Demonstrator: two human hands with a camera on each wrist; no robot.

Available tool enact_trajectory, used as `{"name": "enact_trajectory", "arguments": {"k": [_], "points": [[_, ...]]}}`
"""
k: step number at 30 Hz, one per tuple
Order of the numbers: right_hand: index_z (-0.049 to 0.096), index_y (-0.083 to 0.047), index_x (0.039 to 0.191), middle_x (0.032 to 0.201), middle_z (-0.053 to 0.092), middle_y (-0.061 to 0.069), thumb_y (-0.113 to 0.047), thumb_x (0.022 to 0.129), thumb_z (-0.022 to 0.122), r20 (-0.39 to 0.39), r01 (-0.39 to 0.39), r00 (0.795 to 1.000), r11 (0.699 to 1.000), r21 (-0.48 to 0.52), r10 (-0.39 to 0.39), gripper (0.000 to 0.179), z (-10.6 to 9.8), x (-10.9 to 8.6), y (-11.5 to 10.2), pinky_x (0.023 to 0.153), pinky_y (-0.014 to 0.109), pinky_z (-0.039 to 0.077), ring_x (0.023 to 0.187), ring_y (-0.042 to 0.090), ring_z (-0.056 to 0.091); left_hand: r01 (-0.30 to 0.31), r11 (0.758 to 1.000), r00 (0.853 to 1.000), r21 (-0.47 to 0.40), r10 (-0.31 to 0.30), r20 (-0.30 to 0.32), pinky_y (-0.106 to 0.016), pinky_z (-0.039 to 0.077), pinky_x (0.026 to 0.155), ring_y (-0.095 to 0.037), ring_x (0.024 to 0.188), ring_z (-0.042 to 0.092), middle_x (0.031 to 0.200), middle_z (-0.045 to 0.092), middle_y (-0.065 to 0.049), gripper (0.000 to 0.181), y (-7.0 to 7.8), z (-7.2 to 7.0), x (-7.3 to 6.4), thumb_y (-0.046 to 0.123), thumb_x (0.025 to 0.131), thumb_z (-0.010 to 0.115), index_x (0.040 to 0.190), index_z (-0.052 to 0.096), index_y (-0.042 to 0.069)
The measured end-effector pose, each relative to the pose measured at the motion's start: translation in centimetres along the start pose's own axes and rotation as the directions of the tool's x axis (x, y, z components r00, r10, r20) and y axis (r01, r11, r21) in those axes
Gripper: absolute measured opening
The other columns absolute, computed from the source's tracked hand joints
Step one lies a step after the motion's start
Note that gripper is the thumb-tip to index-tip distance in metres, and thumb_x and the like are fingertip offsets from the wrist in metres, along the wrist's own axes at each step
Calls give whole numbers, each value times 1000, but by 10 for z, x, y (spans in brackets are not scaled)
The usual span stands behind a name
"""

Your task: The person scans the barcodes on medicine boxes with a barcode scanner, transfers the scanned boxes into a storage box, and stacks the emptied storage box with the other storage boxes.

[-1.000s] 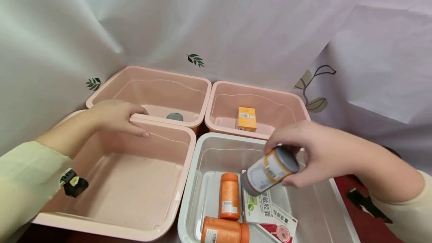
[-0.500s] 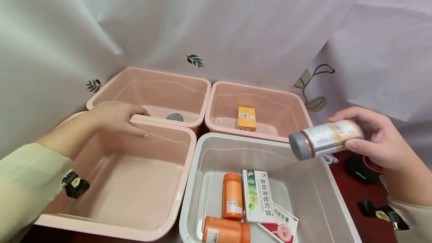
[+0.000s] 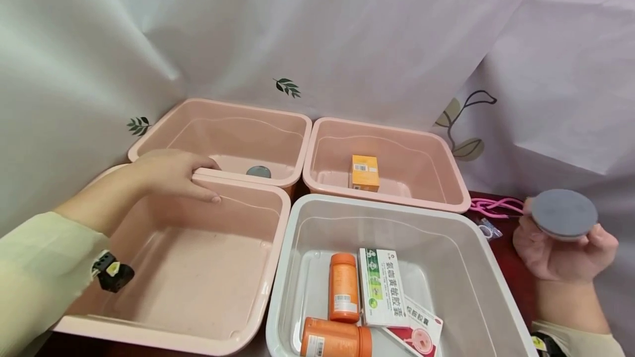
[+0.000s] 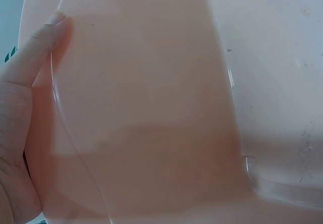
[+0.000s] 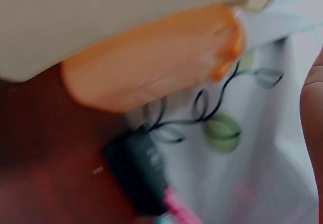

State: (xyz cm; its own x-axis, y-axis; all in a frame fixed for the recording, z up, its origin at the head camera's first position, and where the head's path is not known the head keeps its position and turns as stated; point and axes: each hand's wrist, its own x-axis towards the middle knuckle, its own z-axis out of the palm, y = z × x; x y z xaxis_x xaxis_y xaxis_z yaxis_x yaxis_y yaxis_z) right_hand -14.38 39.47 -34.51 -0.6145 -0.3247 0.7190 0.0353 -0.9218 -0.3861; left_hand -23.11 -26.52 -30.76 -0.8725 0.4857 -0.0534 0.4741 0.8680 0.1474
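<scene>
My left hand grips the rim of the near left pink bin, fingers over the edge and thumb inside the wall. Off to the right, beyond the grey bin, my right hand holds a pill bottle end-on, its round grey end facing the head camera and hiding the body. Inside the grey bin lie two orange bottles, one lengthwise and one crosswise. Beside them a white and green medicine box overlaps a white and red box.
The back right pink bin holds an orange box. In the back left pink bin a grey round lid shows. Pink cord and a small clear packet lie right of the bins. Patterned cloth hangs behind.
My right hand has carried the bottle from over the grey bin out to the right and turned it so its grey end faces me. My left hand has stayed on the rim.
</scene>
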Motion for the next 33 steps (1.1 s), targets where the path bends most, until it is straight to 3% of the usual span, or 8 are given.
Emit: {"name": "enact_trajectory", "arguments": {"k": [2,5,10,13,17,21,26,33], "points": [[53,19,116,119,59,44,-22,82,41,-151,52,988,995,83,-39,55,-6,-18,-6,61,25,24,76,30,43,-3,1000,1000,7,3,-5,-52,52,75,-20,93,70,106,74,7,67,0,0,2,73,79,81,126,74,25],[60,12,117,111,62,36,-24,77,44,-362,165,928,970,180,-91,55,-14,-45,-15,64,25,26,73,14,35,-9,1000,1000,13,9,-9,-53,52,76,-20,93,70,106,74,6,68,0,0,5,74,79,81,126,74,25],[61,2,129,110,59,28,-26,81,50,-487,245,866,943,225,-109,58,-32,-84,-27,69,28,33,77,-1,22,-17,1000,1000,8,17,-6,-53,53,77,-20,95,70,108,74,7,68,0,1,6,73,80,81,126,74,24],[62,2,132,109,59,28,-28,85,51,-566,281,817,934,222,-111,57,-43,-101,-32,68,33,40,76,1,24,-12,1000,1000,5,12,-7,-53,53,77,-20,96,70,108,74,7,67,-1,2,5,73,79,81,125,74,25],[66,4,124,102,62,26,-32,89,50,-691,354,715,908,226,-107,53,-56,-113,-35,63,39,43,69,15,37,-5,1000,1000,9,5,-10,-52,52,77,-20,95,70,108,74,7,66,-3,4,3,72,79,82,125,74,26],[65,6,118,99,63,26,-34,93,47,-746,370,661,900,229,-81,50,-65,-116,-34,61,39,35,67,30,43,0,1000,1000,13,0,-6,-52,52,77,-21,95,70,109,75,6,66,-4,4,0,72,80,82,126,74,26],[64,6,119,98,61,27,-38,97,45,-751,300,659,928,222,-33,52,-65,-116,-25,62,48,40,69,34,46,6,1000,1000,13,-6,-2,-52,52,78,-21,95,70,109,75,5,67,-4,3,-3,72,80,82,127,73,25],[63,9,125,98,58,30,-42,100,43,-690,236,724,938,255,5,60,-58,-115,-10,70,51,45,80,37,49,-7,1000,1000,-3,7,-4,-52,52,77,-19,94,69,107,74,7,65,-2,2,-1,71,81,81,126,73,26]]}}
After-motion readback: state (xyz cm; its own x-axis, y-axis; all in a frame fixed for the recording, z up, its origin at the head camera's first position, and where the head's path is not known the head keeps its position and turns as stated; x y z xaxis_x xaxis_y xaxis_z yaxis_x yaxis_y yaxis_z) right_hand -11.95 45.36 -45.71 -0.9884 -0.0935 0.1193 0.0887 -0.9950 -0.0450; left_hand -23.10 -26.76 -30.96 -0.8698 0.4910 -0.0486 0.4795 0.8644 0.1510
